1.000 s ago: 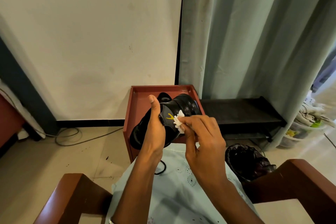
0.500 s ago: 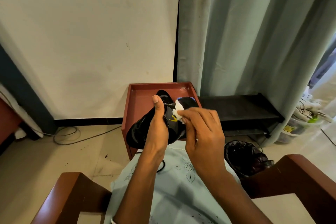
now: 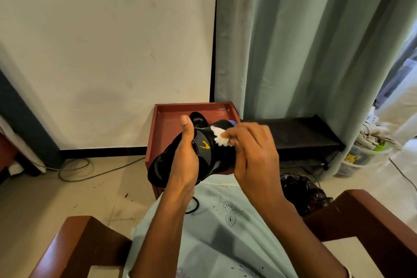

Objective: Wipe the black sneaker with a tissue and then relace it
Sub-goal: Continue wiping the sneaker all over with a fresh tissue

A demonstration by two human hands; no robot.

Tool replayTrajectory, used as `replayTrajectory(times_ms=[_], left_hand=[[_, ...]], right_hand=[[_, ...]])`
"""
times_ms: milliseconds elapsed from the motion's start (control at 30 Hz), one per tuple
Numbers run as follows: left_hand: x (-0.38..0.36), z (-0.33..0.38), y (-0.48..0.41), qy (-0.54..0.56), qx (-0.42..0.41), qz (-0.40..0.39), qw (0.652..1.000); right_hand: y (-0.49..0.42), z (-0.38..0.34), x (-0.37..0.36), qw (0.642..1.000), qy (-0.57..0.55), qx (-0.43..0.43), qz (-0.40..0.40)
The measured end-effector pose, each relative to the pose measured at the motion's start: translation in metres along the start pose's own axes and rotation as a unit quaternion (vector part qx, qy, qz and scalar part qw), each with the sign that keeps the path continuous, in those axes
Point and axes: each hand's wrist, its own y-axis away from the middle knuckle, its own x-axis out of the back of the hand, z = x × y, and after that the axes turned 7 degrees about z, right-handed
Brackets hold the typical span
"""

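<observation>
Black sneaker [image 3: 162,165] gripped from the side by the left hand [image 3: 186,160], thumb raised, and held over the near edge of the small red-brown counter [image 3: 167,119]. The tissue [image 3: 220,136], pinched by the fingers [image 3: 246,131] of the right hand [image 3: 257,160], is now placed higher on the upper than a second ago, above the yellow mark [image 3: 205,145]. Wiping is judged under way, relacing not begun. A black cord [image 3: 194,206], probably the lace, lies on the lap. A curtain [image 3: 304,40] and a low black shelf [image 3: 300,133] are seen behind.

White wall [image 3: 101,40], green curtain [image 3: 304,40], tiled floor [image 3: 45,198], wooden armchair [image 3: 372,221]
</observation>
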Motion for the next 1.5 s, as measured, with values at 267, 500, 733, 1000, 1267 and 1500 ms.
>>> replayTrajectory(times_ms=[267, 500, 733, 1000, 1267, 1500], left_hand=[[0.003, -0.001, -0.005, 0.018, 0.009, 0.026, 0.999], [-0.005, 0.011, 0.008, 0.020, 0.025, -0.025, 0.999], [-0.001, 0.005, -0.002, 0.024, 0.019, 0.001, 1.000], [0.003, 0.012, -0.011, 0.001, 0.035, -0.082, 0.996], [0.011, 0.032, -0.033, -0.154, -0.008, -0.186, 0.970], [0.001, 0.034, -0.019, -0.076, -0.030, -0.136, 0.987]], right_hand=[[0.025, 0.003, 0.005, 1.000, -0.012, 0.010, 0.000], [-0.020, -0.001, -0.001, 0.999, -0.012, -0.014, 0.027], [0.030, 0.003, 0.003, 0.999, 0.009, -0.024, 0.020], [0.027, -0.004, -0.003, 0.994, -0.036, -0.074, 0.074], [-0.034, 0.001, -0.013, 0.993, -0.027, -0.075, 0.091], [-0.012, 0.005, -0.011, 0.997, -0.038, -0.047, 0.048]])
